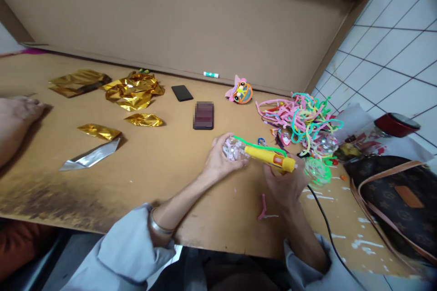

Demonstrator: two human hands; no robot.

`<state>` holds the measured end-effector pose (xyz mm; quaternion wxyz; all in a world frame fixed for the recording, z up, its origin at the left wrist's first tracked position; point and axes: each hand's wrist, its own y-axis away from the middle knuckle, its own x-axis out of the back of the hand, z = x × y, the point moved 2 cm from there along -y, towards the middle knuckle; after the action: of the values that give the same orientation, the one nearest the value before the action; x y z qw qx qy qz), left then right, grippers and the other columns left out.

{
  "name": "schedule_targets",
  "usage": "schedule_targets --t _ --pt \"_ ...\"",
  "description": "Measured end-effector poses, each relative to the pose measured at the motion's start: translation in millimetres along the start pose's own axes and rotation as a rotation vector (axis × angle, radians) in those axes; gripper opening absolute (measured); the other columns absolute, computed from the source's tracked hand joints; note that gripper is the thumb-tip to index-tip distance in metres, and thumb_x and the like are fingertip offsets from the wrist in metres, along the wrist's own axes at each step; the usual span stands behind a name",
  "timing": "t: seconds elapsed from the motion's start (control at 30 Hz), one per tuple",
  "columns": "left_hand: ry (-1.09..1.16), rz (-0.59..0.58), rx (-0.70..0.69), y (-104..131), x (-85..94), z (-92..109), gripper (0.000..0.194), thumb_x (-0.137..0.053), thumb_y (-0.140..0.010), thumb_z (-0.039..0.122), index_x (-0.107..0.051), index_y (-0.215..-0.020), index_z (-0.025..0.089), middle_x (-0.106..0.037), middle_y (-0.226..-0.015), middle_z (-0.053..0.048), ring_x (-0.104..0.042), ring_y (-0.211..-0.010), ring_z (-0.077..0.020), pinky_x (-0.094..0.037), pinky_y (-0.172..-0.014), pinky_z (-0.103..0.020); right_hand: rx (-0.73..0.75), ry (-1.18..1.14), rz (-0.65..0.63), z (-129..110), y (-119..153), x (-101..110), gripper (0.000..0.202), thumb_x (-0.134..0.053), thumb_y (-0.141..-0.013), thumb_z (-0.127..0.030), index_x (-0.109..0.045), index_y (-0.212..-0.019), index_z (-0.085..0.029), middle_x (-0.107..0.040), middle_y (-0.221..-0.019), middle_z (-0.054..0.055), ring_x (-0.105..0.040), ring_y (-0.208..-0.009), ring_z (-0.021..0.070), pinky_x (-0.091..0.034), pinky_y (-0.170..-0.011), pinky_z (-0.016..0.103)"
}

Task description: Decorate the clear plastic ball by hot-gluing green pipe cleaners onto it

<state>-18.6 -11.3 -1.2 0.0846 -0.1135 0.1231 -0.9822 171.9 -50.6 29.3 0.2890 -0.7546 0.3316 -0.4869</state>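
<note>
Over the bench [164, 200], the right hand [285, 184] is wrapped round the grip of a yellow glue gun [261, 155]; just left and beyond, the left hand [218, 161] cups a clear ball [233, 150], a green strip [254, 144] trailing from its far side. The ball looks light, slick and fragile, best cradled by its sides, and the strip soft and bendy. At right, the monogram on the brown bag [378, 179] is too blurred to spell out; the label on the far white-and-teal tube [210, 74] is illegible too.

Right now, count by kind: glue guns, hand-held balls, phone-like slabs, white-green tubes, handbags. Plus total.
Glue gun: 1
Held ball: 1
Phone-like slabs: 2
White-green tube: 1
Handbag: 1
Total: 6
</note>
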Motion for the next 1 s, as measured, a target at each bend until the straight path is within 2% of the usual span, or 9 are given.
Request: schedule_targets --t 0.2,0.4,0.57,0.7,1.0 --pt "-0.099 -0.032 -0.015 1.6 4.9 11.5 0.082 -0.087 -0.049 0.026 -0.055 -0.125 0.024 -0.054 -0.121 -0.006 -0.062 -0.109 -0.026 -0.051 -0.099 -0.043 0.018 0.025 0.064 -0.5 -0.1 0.5 0.034 -0.059 -0.071 -0.046 -0.055 -0.093 -0.021 -0.066 -0.077 0.005 -0.064 -0.066 0.0226 -0.049 -0.06 0.033" --pt "-0.246 -0.063 -0.076 4.1 8.0 15.8 0.077 -0.083 -0.055 0.026 -0.053 -0.125 0.025 -0.052 -0.124 -0.007 -0.061 -0.111 -0.0263 -0.053 -0.096 -0.044 -0.138 0.044 -0.137 -8.1 -4.9 6.1 0.037 -0.055 -0.071 -0.045 -0.055 -0.098 -0.019 -0.068 -0.091 0.012 -0.067 -0.081 0.0273 -0.051 -0.073 0.038" --pt "-0.396 -0.06 -0.116 7.2 9.5 21.6 0.075 -0.081 -0.058 0.027 -0.053 -0.127 0.03 -0.048 -0.133 -0.007 -0.055 -0.122 -0.0306 -0.052 -0.096 -0.046 -0.21 0.078 -0.189 -8.3 -5.8 7.5 0.035 -0.055 -0.07 -0.042 -0.055 -0.098 -0.02 -0.068 -0.091 0.013 -0.066 -0.081 0.0286 -0.05 -0.074 0.039" --pt "-0.483 -0.054 -0.115 8.8 8.7 25.5 0.075 -0.082 -0.058 0.026 -0.054 -0.128 0.03 -0.047 -0.137 -0.009 -0.052 -0.126 -0.0351 -0.054 -0.091 -0.047 -0.217 0.112 -0.203 -6.0 -5.3 6.8 0.036 -0.056 -0.069 -0.042 -0.055 -0.098 -0.021 -0.068 -0.089 0.011 -0.066 -0.08 0.0286 -0.049 -0.074 0.038" --pt "-0.536 -0.033 -0.169 11.2 7.1 26.0 0.071 -0.081 -0.061 0.029 -0.055 -0.127 0.03 -0.047 -0.139 -0.009 -0.056 -0.122 -0.0332 -0.053 -0.092 -0.045 -0.152 0.094 -0.204 -7.2 -6.9 7.5 0.035 -0.057 -0.071 -0.038 -0.057 -0.1 -0.019 -0.068 -0.088 0.01 -0.066 -0.08 0.0272 -0.048 -0.072 0.036"
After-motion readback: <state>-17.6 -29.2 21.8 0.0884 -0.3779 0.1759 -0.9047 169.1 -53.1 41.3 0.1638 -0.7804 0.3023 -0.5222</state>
